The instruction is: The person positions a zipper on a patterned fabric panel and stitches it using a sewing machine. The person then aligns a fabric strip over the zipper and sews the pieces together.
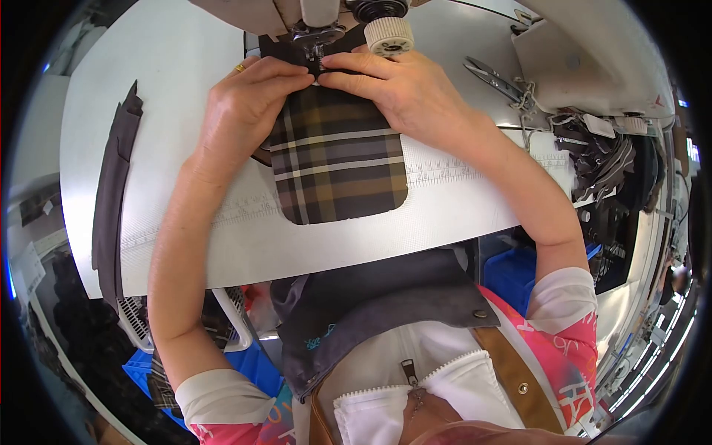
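A plaid fabric piece with rounded lower corners lies on the white table, its upper end under the needle area of a sewing machine. Dark fabric joins it at the top, under the presser foot. My left hand pinches the fabric edge just left of the foot, a ring on one finger. From the right, my right hand presses its fingertips on the fabric close to the foot, fingers together. The fingertips of both hands nearly meet in front of the needle.
Scissors lie at the right beside the machine's base. A ruler strip crosses the table. Dark fabric strips lie at the left, bundled scraps at the right. Blue bins and a white basket stand below the table edge.
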